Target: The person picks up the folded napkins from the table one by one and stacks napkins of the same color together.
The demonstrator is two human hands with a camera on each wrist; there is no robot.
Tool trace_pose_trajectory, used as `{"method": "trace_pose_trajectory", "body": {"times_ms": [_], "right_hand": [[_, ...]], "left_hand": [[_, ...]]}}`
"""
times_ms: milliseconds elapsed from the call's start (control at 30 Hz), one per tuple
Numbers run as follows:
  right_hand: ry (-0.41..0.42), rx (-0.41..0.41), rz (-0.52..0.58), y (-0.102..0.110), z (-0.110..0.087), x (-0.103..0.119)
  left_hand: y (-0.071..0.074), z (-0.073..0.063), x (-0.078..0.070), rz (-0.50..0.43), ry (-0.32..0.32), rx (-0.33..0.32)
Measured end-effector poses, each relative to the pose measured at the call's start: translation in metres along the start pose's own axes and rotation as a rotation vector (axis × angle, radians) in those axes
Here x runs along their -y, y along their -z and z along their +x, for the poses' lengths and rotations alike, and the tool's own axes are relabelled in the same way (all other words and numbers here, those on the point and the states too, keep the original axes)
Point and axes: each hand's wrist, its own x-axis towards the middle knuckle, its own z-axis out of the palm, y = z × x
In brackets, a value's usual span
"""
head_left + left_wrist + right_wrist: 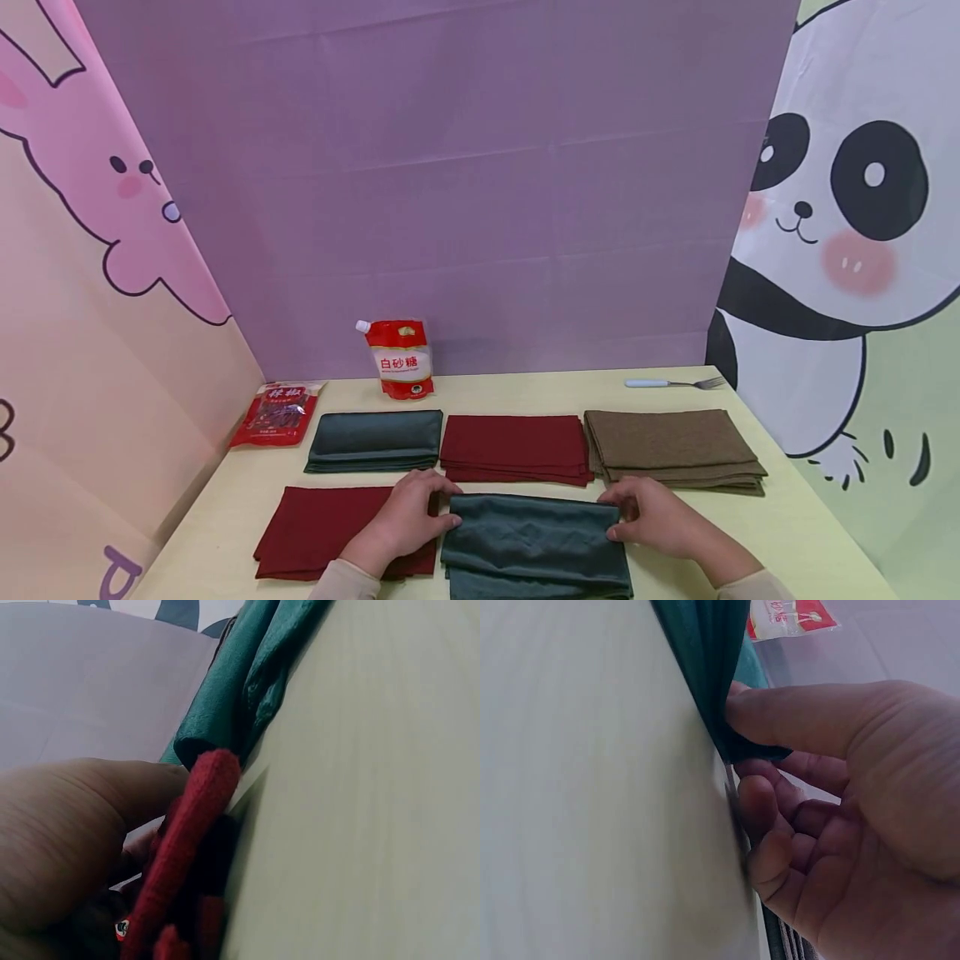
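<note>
A folded dark green satin cloth (536,542) lies at the near middle of the table. My left hand (411,517) is at its upper left corner, thumb and forefinger at the edge. At the right edge, my right hand (652,517) pinches the cloth. The right wrist view shows that green edge (712,667) between thumb and fingers, the other fingers curled below. A folded dark red cloth (322,525) lies under and beside my left hand; its edge (195,817) partly hides the left fingertips in the left wrist view.
Behind lie a folded green cloth (375,437), a red cloth (513,446) and a brown cloth (667,442) in a row. Farther back are a red packet (277,414), a spouted sugar pouch (402,360) and a fork (667,383). A purple backdrop (450,208) rises behind the table.
</note>
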Motion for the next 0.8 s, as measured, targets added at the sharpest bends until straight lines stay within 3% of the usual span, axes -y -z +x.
{"method": "trace_pose_trajectory", "body": {"times_ms": [533, 800], "right_hand": [[0.044, 0.019, 0.000, 0.0007, -0.0025, 0.0040], [0.049, -0.005, 0.033, 0.0006, -0.0031, 0.0071]], "left_hand": [[-0.0035, 0.0031, -0.0015, -0.107, -0.020, -0.015], [-0.0040, 0.0028, -0.0004, -0.112, -0.083, -0.059]]}}
